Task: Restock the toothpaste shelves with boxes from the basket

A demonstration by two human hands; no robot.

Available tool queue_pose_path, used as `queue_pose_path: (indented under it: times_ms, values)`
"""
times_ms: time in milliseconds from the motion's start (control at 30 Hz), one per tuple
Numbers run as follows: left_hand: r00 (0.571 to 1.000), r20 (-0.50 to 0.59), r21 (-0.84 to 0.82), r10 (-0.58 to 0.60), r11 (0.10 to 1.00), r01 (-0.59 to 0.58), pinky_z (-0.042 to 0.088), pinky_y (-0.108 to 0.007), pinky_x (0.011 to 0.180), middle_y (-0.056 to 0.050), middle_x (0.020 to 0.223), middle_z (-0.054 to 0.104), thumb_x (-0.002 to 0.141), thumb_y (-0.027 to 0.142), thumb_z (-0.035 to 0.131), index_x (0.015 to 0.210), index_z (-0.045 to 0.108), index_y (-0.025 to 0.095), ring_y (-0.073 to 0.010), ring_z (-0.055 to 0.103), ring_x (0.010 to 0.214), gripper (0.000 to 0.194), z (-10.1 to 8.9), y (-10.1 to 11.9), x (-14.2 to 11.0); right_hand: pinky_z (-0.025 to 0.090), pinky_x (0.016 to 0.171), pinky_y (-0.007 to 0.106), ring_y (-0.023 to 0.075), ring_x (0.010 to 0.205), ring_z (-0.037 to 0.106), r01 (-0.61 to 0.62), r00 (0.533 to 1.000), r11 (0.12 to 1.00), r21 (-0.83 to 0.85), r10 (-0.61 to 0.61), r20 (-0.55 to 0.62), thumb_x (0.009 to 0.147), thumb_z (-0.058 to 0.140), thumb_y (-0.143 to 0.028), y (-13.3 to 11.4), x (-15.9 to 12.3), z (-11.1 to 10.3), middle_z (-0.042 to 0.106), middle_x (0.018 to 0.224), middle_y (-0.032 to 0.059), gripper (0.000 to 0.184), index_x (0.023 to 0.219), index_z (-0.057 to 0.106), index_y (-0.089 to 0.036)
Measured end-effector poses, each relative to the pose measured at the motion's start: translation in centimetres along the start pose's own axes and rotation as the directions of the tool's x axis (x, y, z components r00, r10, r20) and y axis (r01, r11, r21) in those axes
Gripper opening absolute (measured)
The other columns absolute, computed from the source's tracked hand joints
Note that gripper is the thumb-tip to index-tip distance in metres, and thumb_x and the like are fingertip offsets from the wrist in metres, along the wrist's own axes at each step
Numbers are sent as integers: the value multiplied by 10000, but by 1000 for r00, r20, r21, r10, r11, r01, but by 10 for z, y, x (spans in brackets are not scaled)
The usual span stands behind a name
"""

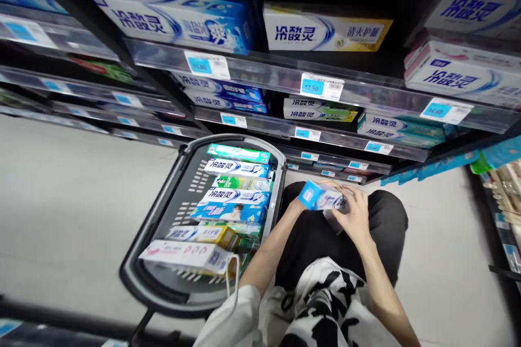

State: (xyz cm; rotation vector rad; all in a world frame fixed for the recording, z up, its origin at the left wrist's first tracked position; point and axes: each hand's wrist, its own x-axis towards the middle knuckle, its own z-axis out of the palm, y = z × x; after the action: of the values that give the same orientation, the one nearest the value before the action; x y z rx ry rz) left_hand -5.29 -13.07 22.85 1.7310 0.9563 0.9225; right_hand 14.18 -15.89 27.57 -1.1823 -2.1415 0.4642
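Above my lap, both hands hold a blue-and-white toothpaste box (319,197), tilted with its blue end toward the left. My left hand (300,205) is closed at that blue end, its fingers mostly hidden by the box. Around the other end curl the fingers of my right hand (355,210). A greyish shape under the right hand is too dim to make out. To the left of my knees stands a grey shopping basket (157,217) with several toothpaste boxes in a row, among them a pink-and-white box (185,255) and a yellow-and-white box (203,234).
Ahead rises a dark shelf unit with clear-fronted shelves (252,65) and blue price tags (321,87). Large toothpaste boxes (175,16) line its upper level. The pale floor (73,184) extends to the left. Another rack (504,195) stands at the right edge.
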Motion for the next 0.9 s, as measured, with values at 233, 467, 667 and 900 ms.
queue_pose_path:
  times_ms: [233,467,667,900]
  values:
    - [996,-86,-246,12,969,-33,497,-492,1120,-152,1278,683,878,477,797,1313,627,183,-295,622,1271,551,0,18,-2,550,995,481,303,1135,671,-24,998,996,87,29,-50,892,776,-304,33,-11,-37,691,1240,114,463,1339,663,-267]
    - [993,-114,-528,30,845,-86,506,-476,1081,-161,1276,640,672,519,956,1181,569,193,-320,624,1253,718,-1,24,-10,498,1102,525,310,1232,644,-39,997,999,20,40,-68,895,773,-287,44,-34,-60,678,1330,125,484,1363,647,-265]
    - [984,-175,-682,28,717,-142,495,-424,1047,-112,1212,667,596,289,1020,1116,563,210,-284,644,1187,696,0,28,-6,558,1026,461,289,1179,677,-37,985,996,81,50,-165,845,817,-260,47,-33,-69,697,1260,126,470,1289,665,-229]
    - [950,-126,-753,-284,652,95,536,-356,857,-88,1020,721,656,517,969,1147,664,171,-265,684,959,674,5,3,-6,562,956,436,269,1037,700,-341,919,915,217,275,283,766,858,-334,25,-30,-42,725,1176,98,586,1286,624,-198]
